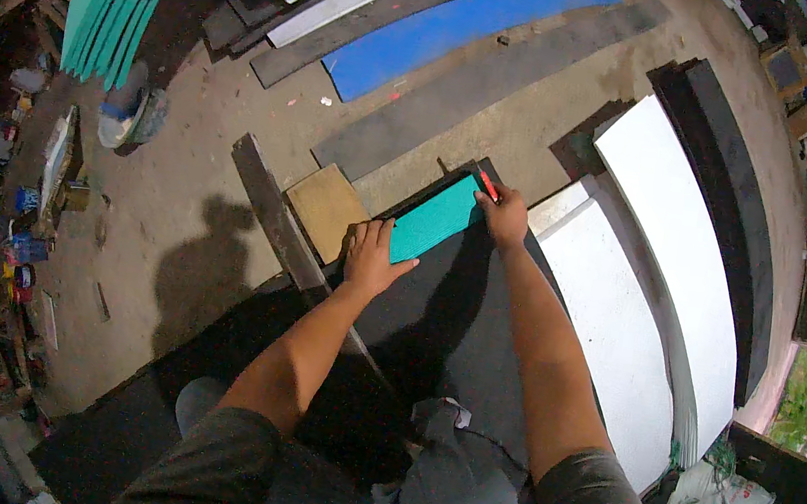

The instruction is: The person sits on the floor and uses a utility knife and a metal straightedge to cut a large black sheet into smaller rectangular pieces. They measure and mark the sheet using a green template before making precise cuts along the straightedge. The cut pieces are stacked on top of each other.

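Note:
A green, flat rectangular piece (435,220) with a finely textured face lies on a large black sheet (479,292) in front of me. My left hand (375,255) grips its left end, fingers over the far side and thumb along the near side. At the opposite end, my right hand (505,218) pinches a slim red tool (488,186), pen-like in shape; whether it is a marker or a cutter I cannot tell. The right thumb sits beside the green piece's corner. A tan square board (325,210) lies just left of my left hand.
A long dark bar (274,201) crosses the sheet's left side. White sheets (616,328) lie to the right, with dark strips (733,192) beyond. Ahead are a blue strip (449,41) and grey strips. Green sheets (126,6) and a bucket (143,119) stand far left.

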`<action>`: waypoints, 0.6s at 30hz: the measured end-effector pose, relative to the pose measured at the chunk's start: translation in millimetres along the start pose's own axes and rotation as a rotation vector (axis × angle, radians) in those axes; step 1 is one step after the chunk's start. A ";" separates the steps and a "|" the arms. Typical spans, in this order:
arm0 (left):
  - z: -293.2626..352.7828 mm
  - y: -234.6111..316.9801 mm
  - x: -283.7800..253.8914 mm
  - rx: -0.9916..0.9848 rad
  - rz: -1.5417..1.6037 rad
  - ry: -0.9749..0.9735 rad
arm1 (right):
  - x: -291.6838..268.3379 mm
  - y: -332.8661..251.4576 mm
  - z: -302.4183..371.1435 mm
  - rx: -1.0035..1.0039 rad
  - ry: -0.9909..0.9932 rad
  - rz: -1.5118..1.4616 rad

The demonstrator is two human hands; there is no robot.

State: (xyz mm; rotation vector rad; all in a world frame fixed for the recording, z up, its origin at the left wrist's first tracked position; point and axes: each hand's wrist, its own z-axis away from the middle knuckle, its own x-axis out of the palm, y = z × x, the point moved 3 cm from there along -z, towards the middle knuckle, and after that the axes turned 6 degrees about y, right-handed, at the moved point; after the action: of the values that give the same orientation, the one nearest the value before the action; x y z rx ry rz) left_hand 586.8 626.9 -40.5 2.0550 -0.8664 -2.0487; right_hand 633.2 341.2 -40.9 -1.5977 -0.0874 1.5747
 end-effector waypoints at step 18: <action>-6.4 0.7 11.5 0.013 -0.039 0.000 | 8.6 21.0 -13.0 0.006 0.035 -0.136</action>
State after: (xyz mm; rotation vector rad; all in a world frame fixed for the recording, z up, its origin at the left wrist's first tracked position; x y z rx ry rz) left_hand 591.7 619.0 -49.8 2.0954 -0.8475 -2.0677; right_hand 635.3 326.6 -62.5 -1.5805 -0.1693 1.4407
